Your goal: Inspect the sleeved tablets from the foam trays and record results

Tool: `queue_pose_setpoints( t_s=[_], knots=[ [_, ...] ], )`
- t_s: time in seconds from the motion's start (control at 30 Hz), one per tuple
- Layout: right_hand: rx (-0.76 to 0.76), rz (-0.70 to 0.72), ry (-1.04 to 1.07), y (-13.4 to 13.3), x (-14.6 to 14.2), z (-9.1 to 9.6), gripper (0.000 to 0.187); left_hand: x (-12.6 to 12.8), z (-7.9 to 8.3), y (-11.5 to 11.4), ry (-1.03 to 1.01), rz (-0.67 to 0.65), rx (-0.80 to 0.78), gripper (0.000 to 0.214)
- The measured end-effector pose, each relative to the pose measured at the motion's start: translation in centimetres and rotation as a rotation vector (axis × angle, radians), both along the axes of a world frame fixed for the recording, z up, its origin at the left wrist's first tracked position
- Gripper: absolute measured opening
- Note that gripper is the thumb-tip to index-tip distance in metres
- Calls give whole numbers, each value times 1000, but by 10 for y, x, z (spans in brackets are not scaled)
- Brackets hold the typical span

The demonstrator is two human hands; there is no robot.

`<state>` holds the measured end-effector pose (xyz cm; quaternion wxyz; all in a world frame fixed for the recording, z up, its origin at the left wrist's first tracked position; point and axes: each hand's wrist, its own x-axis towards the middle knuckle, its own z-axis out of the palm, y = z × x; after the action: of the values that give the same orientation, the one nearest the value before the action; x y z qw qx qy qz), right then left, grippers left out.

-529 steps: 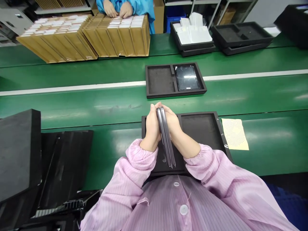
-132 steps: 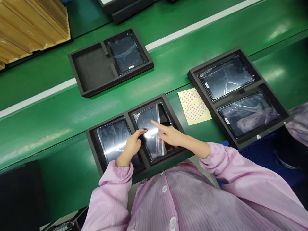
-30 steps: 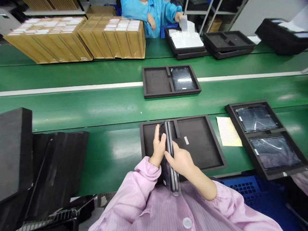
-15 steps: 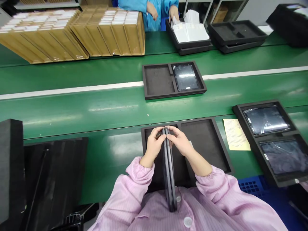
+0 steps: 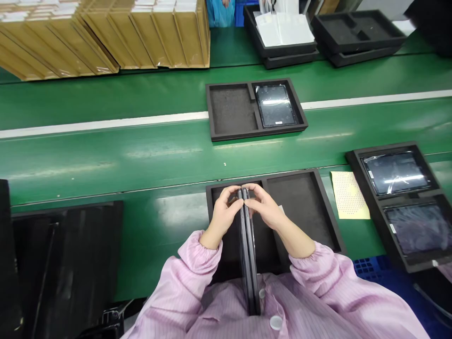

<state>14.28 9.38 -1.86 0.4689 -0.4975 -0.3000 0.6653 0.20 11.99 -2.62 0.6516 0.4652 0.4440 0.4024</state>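
Pinching the far ends of two slim dark tablets [image 5: 249, 263] between thumb and fingers, the left hand [image 5: 225, 211] and the right hand [image 5: 264, 207] face each other with their fingertips close together. The pair stands on edge, side by side, above a black tray [image 5: 296, 200] and in front of the pink smock [image 5: 226, 313]. A small white strip [image 5: 281, 208] shows in the tray, just beside the right hand. A yellow dotted sheet [image 5: 350, 195] lies between this tray and a two-tablet tray [image 5: 376, 207] on the right. Farther off, a third tray [image 5: 231, 110] on the green surface [image 5: 158, 155] carries one screen [image 5: 276, 106] in its right compartment.
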Motion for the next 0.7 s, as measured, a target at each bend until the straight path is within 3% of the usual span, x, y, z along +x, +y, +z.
queue_pose_setpoints(
  t_s=[0.17, 0.43, 0.6, 0.7],
  knots=[
    [13, 86, 15, -4, 5, 0, 51, -8, -6, -2, -84, -110, 27, 44],
    [15, 76, 10, -5, 5, 0, 51, -11, -11, -2, -40, -160, 84, 49],
    [15, 123, 0, -11, 7, 2, 69, -15, -17, -4, -33, -250, 112, 66],
    [37, 103, -18, -13, 7, 0, 71, -15, -20, -6, -35, -261, 142, 71]
  ],
)
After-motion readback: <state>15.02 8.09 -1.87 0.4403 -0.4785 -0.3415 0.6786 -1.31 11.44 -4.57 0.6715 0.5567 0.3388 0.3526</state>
